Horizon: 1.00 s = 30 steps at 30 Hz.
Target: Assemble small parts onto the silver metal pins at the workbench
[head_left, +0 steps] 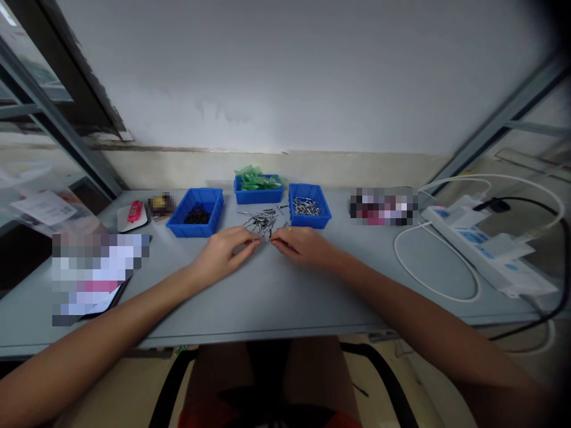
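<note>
My left hand (223, 254) rests on the grey table with thumb and fingertips pinched together near the middle. Facing it, a small gap away, my right hand (303, 245) is closed in a pinch too. Whatever sits in either pinch is too small to make out. Just beyond the fingertips lies a loose pile of slim silver metal pieces (263, 221) with a few small dark ones among them. A blue bin of small black parts (197, 215) stands behind my left hand. Past my right hand, another blue bin holds small silver metal pieces (306, 207).
At the back, a third blue bin (259, 197) holds green plastic packets (255, 178). A pink device (134, 211) lies at left on a pale pad, near a blurred-out flat item (104, 276). To the right are a white power strip (491, 249) and looping cables.
</note>
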{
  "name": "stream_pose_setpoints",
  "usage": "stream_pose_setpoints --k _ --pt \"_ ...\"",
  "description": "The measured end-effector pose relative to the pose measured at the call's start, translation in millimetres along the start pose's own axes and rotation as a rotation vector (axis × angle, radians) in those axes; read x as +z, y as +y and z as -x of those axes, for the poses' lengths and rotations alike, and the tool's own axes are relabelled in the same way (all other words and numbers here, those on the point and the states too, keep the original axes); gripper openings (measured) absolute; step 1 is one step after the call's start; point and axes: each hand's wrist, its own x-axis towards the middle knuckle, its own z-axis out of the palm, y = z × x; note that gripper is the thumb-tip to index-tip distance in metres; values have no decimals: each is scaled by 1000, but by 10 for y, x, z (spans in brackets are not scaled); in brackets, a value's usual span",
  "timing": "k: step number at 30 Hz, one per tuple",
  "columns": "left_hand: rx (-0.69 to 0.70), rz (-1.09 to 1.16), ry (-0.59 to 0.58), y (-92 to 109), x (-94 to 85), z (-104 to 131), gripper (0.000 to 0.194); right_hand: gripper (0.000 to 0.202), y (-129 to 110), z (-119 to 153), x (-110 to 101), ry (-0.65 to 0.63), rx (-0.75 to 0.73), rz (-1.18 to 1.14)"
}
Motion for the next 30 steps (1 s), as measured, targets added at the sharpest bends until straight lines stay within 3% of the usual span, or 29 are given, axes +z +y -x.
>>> stream_pose_setpoints --k 14,23,30 --pt "101 92 -6 53 33 0 14 24 -162 1 102 -90 11 -74" --pt "-74 55 -21 46 18 0 8 30 -85 14 -37 136 38 -171" --pt "-80 18 -21 31 29 -3 10 25 -67 12 -9 104 -10 -56"
